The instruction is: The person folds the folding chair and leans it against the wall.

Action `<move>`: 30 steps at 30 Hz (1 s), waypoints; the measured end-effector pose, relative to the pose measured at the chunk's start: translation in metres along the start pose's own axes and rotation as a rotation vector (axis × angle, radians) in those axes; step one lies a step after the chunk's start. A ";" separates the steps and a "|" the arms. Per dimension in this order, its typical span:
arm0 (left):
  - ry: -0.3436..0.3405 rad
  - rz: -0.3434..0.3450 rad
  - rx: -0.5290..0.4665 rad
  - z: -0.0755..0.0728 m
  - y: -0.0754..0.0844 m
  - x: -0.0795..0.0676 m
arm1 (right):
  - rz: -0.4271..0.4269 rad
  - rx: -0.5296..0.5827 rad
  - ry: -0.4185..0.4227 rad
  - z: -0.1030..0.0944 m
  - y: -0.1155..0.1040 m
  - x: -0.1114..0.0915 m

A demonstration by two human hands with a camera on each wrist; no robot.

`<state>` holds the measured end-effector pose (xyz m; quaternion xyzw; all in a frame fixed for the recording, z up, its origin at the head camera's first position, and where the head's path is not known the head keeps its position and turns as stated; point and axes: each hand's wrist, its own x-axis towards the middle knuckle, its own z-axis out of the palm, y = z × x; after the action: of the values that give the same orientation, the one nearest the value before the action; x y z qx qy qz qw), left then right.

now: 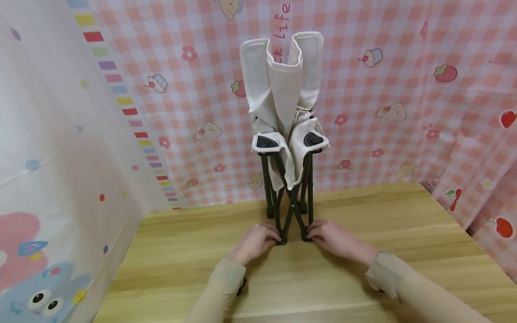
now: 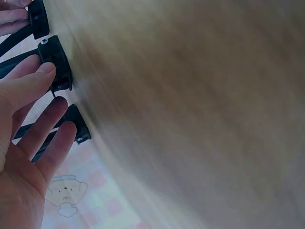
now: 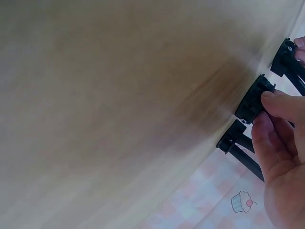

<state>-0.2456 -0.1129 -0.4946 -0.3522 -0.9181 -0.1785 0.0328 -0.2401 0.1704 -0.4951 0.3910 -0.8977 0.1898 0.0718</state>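
Observation:
A small folding chair (image 1: 284, 89) with white fabric and crossed black legs stands upright on the wooden table, its legs drawn close together. At the front left foot, my left hand (image 1: 255, 242) pinches the black plastic foot (image 2: 58, 62) between thumb and forefinger, other fingers loosely extended in the left wrist view. My right hand (image 1: 335, 238) pinches the front right foot (image 3: 252, 101) between thumb and fingers. The two rear feet stand farther back, near the wall cloth. The seat fabric sags in folds between the legs, and the backrest rises above.
The wood-grain table (image 1: 194, 278) extends to both sides and in front of the chair. Close behind hangs a pink checked cloth (image 1: 194, 98); a white patterned cloth (image 1: 81, 179) hangs at the left.

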 end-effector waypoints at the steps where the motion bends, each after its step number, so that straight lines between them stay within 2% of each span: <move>1: 0.006 -0.003 0.001 0.000 0.000 0.000 | 0.009 0.000 -0.004 0.001 0.001 0.001; 6: 0.035 -0.019 -0.009 0.001 -0.002 0.005 | 0.029 -0.013 0.003 0.003 0.006 0.005; 18: 0.046 -0.057 -0.038 0.000 -0.005 0.021 | 0.020 -0.064 0.071 0.003 0.015 0.011; 23: 0.060 -0.060 -0.027 -0.001 -0.004 0.024 | 0.023 -0.062 0.045 -0.003 0.016 0.014; 25: 0.062 -0.077 -0.054 -0.001 -0.005 0.023 | 0.037 -0.043 0.017 -0.007 0.015 0.013; 27: 0.071 -0.117 -0.124 -0.002 -0.005 0.019 | 0.067 -0.010 0.004 -0.013 0.013 0.010; 30: 0.136 -0.202 -0.232 -0.009 -0.007 0.006 | 0.111 0.023 0.042 -0.026 0.010 0.001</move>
<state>-0.2551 -0.1174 -0.4870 -0.2469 -0.9177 -0.3093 0.0359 -0.2485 0.1858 -0.4735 0.3375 -0.9141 0.2120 0.0754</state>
